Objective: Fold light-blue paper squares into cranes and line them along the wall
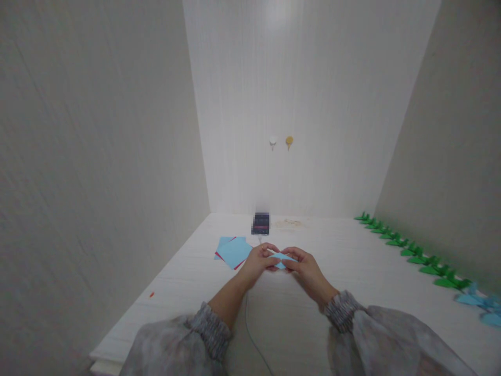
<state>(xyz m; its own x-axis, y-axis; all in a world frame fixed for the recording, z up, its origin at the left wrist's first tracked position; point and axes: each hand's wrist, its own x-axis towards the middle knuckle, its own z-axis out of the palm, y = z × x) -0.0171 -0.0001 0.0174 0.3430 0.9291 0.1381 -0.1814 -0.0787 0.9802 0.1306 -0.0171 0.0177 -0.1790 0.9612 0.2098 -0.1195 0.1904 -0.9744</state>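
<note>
Paper: small light-blue folded piece (282, 258) pinched between my left hand (259, 262) and right hand (306, 269), both closed on it, held just above the white table (352, 261) mid-front. Stack of blue sheets (234, 251) lies just left of my left hand. Row of green folded figures (410, 249) along right wall, blue figures (479, 303) at its near end.

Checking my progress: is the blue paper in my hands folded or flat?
Folded. The blue paper between left hand and right hand is a small pointed shape, much smaller than the flat blue sheets beside them.
</note>
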